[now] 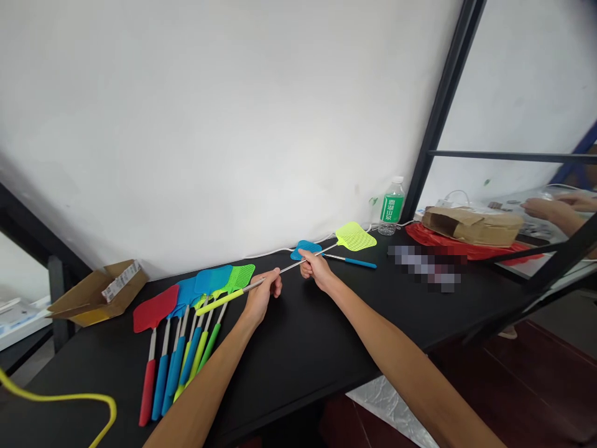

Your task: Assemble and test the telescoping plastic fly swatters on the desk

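Far left: open cardboard box (100,292) seen close to the wall, a yellow cord (65,397) looped nearer. Next, overlapping row of fly swatters (212,280), red, blue, yellow-green and green, laid with heads far and grips near. Far edge of the black tabletop (289,348) bounded by the wall, a white cable (268,254) run along it. Near edge slanted, farther away toward the right. Room for sideways movement seen over the black surface between row and pixelated patch (426,267); on the left, space narrowed by the row.

Left hand (262,297): closed around the rod of a yellow-green swatter (356,237), just beside its grip; wrist bent slightly, forearm brought up from the near left, some row grips hidden by it. Swatter held aslant, grip near left above the row, head far right.

Right hand (316,267): fingers curled, same rod pinched farther along toward the head; forearm reached in from the near right. Blue swatter (360,263) laid just beyond, partly covered by the hand.

Farther right: water bottle (390,208) stood upright by the black frame (433,124); past it, brown carton (471,225) set on red plastic (420,235), another person's hands (543,208) beyond.
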A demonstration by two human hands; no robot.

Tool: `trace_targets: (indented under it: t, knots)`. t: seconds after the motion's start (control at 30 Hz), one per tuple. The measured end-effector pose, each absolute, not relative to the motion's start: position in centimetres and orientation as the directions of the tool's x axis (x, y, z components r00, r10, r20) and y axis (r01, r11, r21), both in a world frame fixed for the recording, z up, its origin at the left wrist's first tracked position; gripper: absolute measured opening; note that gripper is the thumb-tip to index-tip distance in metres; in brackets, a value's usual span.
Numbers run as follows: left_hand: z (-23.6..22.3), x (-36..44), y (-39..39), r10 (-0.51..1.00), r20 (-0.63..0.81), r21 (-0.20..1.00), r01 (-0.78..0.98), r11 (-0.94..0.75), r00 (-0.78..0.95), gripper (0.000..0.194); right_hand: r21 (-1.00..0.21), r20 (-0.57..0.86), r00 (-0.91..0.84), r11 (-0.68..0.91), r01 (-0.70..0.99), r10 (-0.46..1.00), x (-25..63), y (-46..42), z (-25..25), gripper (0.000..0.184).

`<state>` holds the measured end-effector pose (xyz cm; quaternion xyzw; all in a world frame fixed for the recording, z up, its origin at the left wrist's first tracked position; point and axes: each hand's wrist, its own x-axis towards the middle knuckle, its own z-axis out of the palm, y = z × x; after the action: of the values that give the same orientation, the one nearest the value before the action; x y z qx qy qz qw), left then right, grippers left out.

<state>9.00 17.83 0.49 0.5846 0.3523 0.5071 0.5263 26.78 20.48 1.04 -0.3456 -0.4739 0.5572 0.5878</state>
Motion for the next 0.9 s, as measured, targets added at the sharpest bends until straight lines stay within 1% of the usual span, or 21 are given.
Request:
trace_targets:
  t: [0.17,0.3,0.4,0.57,0.77,0.9]
  knots:
    - [0.7,8.9,17.9,0.949,0.203,0.977,-0.112,-0.181,0.243,0.045,-0.931,0.191,-0.040,0.168,-0.325,0.981,27.2,20.8,0.8,0.056]
    - [0.9,8.4,18.0,0.955,0.215,0.974,-0.115,-0.194,0.203,0.043,-0.915,0.160,0.065,0.172,-0.364,0.985,28.1,21.2,0.7,0.054]
    - [0.9,8.1,18.1,0.957,0.216,0.974,-0.114,-0.197,0.195,0.043,-0.917,0.148,0.100,0.174,-0.359,0.984,28.7,21.5,0.5,0.056]
    - [0.5,8.1,18.2,0.960,0.199,0.966,-0.206,-0.157,0.199,0.042,-0.911,0.166,0.080,0.184,-0.370,0.983,28.5,21.2,0.6,0.055]
    - [0.4,7.8,18.3,0.948,0.207,0.954,-0.263,-0.141,0.243,0.033,-0.881,0.149,-0.004,0.131,-0.454,0.989,27.3,20.1,1.2,0.051]
    - [0.5,7.6,18.2,0.931,0.227,0.954,-0.259,-0.153,0.287,0.027,-0.917,0.201,-0.095,0.154,-0.367,0.975,26.4,19.7,0.8,0.053]
